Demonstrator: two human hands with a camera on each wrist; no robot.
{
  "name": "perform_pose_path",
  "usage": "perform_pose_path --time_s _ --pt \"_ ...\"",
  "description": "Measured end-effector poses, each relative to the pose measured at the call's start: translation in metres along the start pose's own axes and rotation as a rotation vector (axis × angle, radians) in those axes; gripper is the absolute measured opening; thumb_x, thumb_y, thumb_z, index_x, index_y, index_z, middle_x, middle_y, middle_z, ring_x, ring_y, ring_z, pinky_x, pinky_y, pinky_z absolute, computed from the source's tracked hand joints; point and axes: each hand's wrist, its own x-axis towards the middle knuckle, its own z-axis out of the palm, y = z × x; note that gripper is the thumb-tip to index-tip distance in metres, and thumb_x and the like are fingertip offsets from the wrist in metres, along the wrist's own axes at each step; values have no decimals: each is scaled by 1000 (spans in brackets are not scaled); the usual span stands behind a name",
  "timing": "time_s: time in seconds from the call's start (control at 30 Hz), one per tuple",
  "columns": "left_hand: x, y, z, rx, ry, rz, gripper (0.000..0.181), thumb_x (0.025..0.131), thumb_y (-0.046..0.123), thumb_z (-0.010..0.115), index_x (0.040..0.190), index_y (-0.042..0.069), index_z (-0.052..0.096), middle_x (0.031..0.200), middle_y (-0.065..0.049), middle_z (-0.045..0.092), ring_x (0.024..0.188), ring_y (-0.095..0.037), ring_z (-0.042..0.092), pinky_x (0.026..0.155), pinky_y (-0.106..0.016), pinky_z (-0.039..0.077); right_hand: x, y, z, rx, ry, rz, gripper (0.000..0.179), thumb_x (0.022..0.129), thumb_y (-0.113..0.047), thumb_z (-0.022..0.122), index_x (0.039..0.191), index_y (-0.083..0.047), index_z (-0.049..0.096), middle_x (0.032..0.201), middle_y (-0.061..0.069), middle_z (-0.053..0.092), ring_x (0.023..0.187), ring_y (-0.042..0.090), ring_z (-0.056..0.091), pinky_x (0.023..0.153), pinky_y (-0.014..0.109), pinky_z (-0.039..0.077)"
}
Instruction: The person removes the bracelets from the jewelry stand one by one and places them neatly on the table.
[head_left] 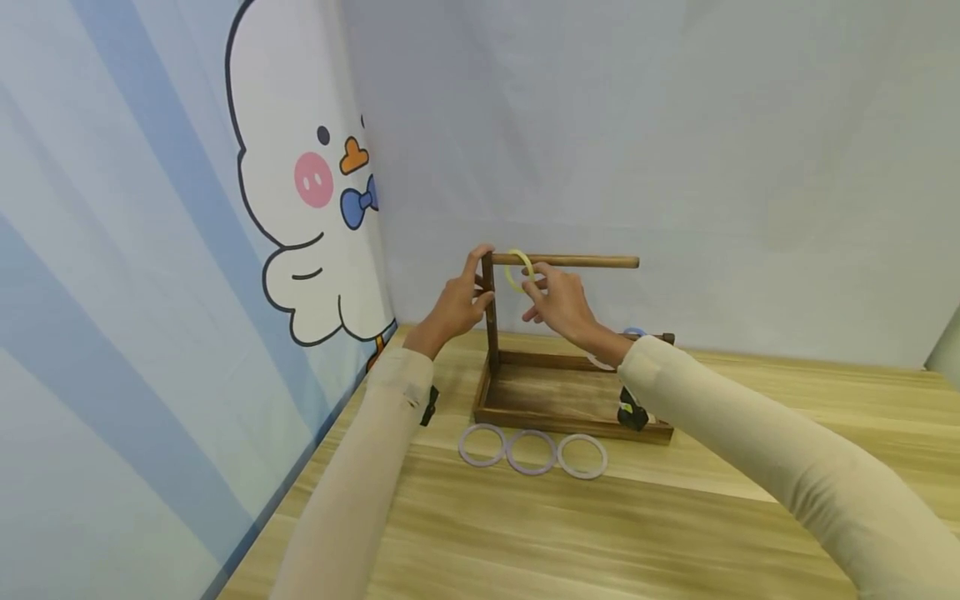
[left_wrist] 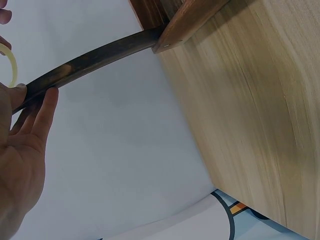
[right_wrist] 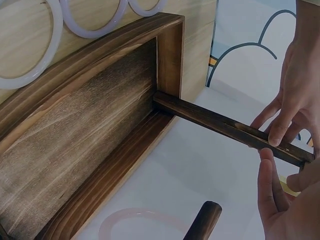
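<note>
A dark wooden stand has an upright post (head_left: 492, 333) with a horizontal rod (head_left: 592, 262) reaching right from its top. My left hand (head_left: 454, 307) grips the post near its top; in the left wrist view its thumb and fingers lie on either side of the post (left_wrist: 95, 60). A yellow ring (head_left: 528, 262) encircles the rod close to the post. My right hand (head_left: 564, 302) pinches this ring at its right side, between thumb and fingers. In the right wrist view both hands meet near the post's top, and the yellow ring is mostly hidden.
The stand's tray-like base (head_left: 570, 423) rests on the wooden table. Along its front lie a purple ring (head_left: 482, 464), another purple ring (head_left: 532, 472) and a whitish ring (head_left: 582, 477). Behind my right forearm are a blue ring (head_left: 634, 331), a pale pink ring (right_wrist: 135, 211) and a shorter peg (right_wrist: 204, 220).
</note>
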Motion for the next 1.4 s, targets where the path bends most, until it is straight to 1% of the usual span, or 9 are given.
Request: perform_pose_path --time_s 0.23,0.37,0.5,0.73,1.03,1.23,1.4 --pt "0 -1 1 3 -1 -8 73 106 4 57 161 23 14 121 -25 67 113 -40 69 88 -46 61 -1 3 -2 39 -6 16 31 110 -11 54 135 5 60 118 30 71 64 30 76 53 26 60" --pt "0 -1 1 3 -5 -14 73 106 5 57 161 26 13 121 -25 67 114 -39 69 86 -45 61 -1 4 -4 53 -8 24 29 110 -10 54 134 5 60 119 29 71 64 30 76 53 26 60" --pt "1 -1 0 -3 2 -1 73 106 4 57 162 23 15 121 -26 67 113 -40 69 86 -45 61 -1 4 -6 47 -11 27 29 110 -11 54 134 4 61 120 30 70 62 26 76 52 25 60" --pt "2 -1 1 0 5 2 73 106 4 57 162 23 14 122 -26 66 114 -41 69 87 -46 61 -1 1 -11 49 -35 52 29 110 -12 55 133 3 61 114 29 72 56 17 73 52 26 60" --pt "0 -2 2 -1 0 19 75 105 2 58 162 22 13 123 -27 65 115 -42 68 94 -47 60 -4 4 -17 43 -51 100 31 110 -15 54 136 2 61 119 30 71 57 15 73 53 26 60" --pt "0 -3 2 -5 3 22 74 105 2 58 162 21 14 123 -27 65 115 -42 68 93 -47 60 -8 3 -24 55 -64 115 32 111 -13 53 138 2 60 121 30 70 58 13 73 54 25 61" --pt "0 -2 1 -12 1 18 74 106 2 58 162 22 13 124 -28 64 116 -42 67 92 -47 60 -11 3 -30 58 -60 117 32 111 -13 53 138 2 60 119 30 70 57 12 72 54 25 61"
